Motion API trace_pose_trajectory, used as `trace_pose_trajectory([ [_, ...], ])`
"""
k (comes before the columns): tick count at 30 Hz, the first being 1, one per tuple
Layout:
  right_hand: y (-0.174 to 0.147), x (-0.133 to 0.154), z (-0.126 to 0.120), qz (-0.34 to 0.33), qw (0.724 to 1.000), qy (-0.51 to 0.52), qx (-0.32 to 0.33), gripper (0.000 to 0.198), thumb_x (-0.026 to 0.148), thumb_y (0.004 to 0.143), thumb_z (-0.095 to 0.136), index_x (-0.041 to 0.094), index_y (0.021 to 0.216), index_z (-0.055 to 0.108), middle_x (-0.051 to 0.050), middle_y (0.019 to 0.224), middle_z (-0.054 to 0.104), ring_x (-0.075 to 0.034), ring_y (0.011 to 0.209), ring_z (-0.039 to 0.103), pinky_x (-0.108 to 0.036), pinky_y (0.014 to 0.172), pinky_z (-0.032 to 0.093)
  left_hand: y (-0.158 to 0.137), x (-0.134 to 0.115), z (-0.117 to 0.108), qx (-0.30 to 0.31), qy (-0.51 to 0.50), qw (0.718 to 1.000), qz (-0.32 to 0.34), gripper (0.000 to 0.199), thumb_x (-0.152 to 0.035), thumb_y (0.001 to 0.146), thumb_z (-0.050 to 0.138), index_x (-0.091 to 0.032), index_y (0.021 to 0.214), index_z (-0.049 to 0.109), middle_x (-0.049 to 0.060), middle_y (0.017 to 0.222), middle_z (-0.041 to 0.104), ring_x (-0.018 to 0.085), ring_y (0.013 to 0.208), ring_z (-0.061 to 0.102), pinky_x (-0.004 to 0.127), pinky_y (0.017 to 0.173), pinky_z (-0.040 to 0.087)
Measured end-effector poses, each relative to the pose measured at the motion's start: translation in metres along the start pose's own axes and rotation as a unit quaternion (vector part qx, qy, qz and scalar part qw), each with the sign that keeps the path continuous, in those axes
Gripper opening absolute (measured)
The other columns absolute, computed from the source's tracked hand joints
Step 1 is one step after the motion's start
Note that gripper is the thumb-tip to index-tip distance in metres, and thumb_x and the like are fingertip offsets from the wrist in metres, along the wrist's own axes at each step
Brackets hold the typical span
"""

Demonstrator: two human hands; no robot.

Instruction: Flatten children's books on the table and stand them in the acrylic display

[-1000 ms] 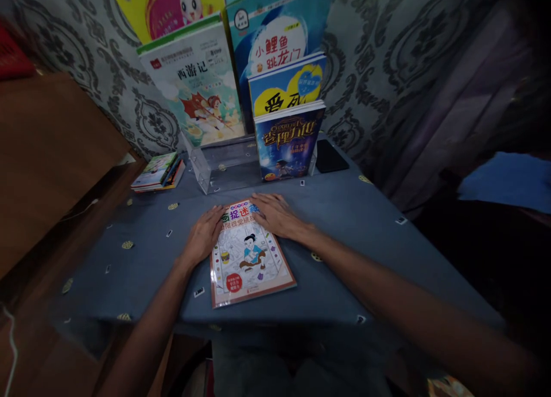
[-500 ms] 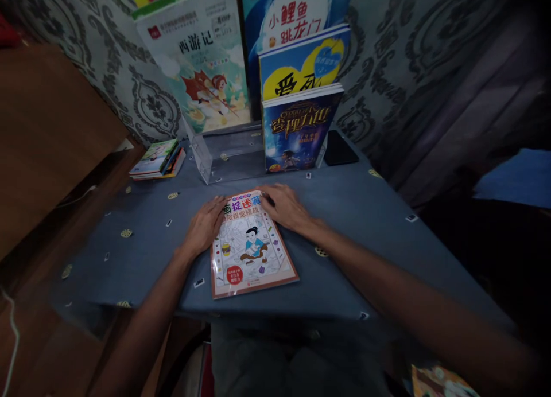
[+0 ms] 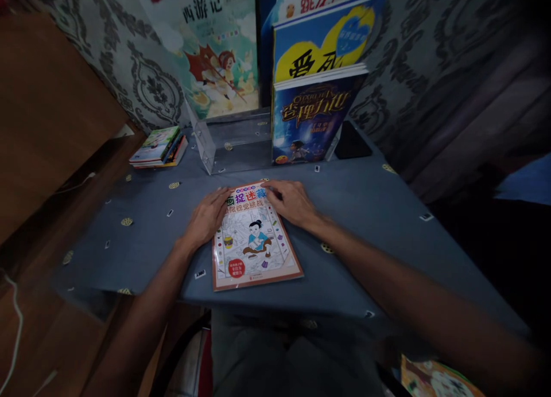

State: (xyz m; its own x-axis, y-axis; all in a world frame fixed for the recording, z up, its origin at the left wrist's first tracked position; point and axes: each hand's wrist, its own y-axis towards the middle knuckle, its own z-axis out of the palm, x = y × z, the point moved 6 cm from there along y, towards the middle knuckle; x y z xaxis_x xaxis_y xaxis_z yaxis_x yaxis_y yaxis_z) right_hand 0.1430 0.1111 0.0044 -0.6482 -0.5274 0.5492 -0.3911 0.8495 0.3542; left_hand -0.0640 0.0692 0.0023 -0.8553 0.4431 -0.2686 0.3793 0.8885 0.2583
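A thin paperback book (image 3: 255, 253) lies flat on the cloth-covered table in front of me, its cover showing a seated figure in blue and coloured Chinese lettering. My left hand (image 3: 208, 218) rests along its upper left edge, fingers stretched out and touching the cover. On the other side, my right hand (image 3: 293, 203) lies at the upper right corner, fingers extended over the top edge and the thumb beside the cover. Neither hand is wrapped round the book.
Behind the book stands a clear acrylic book stand (image 3: 202, 139) with several upright books, a dark blue one (image 3: 307, 119) in front. A small book stack (image 3: 158, 147) sits at the left. A black phone-like slab (image 3: 353, 141) lies right of the stand. The patterned tablecloth (image 3: 142, 248) covers the table.
The view has shifted, so the upright books sit higher and further right in the picture. Both hands stay on the flat book, with hardly any change in their pose.
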Motion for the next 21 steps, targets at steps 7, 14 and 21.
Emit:
trace_pose_trajectory([
  [7, -0.0021, 0.0009, 0.0023, -0.003, 1.000, 0.012, 0.003, 0.034, 0.024, 0.094, 0.047, 0.018, 0.113, 0.074, -0.007, 0.083, 0.075, -0.020, 0.073, 0.065, -0.032, 0.076, 0.046, -0.0001, -0.0006, -0.0006, 0.002, 0.004, 1.000, -0.001, 0.043, -0.028, 0.102, 0.036, -0.015, 0.139, 0.056, 0.012, 0.148, 0.056, 0.024, 0.141, 0.049, 0.046, 0.119, 0.040],
  [14, -0.0028, -0.0001, 0.0019, -0.005, 0.999, 0.028, -0.013, 0.034, 0.024, 0.091, 0.049, 0.017, 0.111, 0.076, -0.004, 0.075, 0.074, -0.018, 0.065, 0.063, -0.029, 0.068, 0.045, -0.0006, 0.0015, 0.0006, -0.002, 0.002, 1.000, 0.000, 0.043, -0.028, 0.103, 0.035, -0.018, 0.140, 0.055, 0.010, 0.149, 0.056, 0.023, 0.141, 0.049, 0.047, 0.119, 0.040],
  [21, -0.0028, -0.0004, 0.0031, -0.011, 1.000, 0.027, -0.009, 0.034, 0.021, 0.089, 0.050, 0.016, 0.110, 0.076, -0.004, 0.073, 0.073, -0.016, 0.062, 0.060, -0.028, 0.068, 0.044, -0.0004, 0.0018, 0.0011, -0.005, 0.006, 1.000, 0.001, 0.043, -0.029, 0.102, 0.036, -0.015, 0.138, 0.056, 0.013, 0.148, 0.056, 0.025, 0.141, 0.049, 0.047, 0.120, 0.039],
])
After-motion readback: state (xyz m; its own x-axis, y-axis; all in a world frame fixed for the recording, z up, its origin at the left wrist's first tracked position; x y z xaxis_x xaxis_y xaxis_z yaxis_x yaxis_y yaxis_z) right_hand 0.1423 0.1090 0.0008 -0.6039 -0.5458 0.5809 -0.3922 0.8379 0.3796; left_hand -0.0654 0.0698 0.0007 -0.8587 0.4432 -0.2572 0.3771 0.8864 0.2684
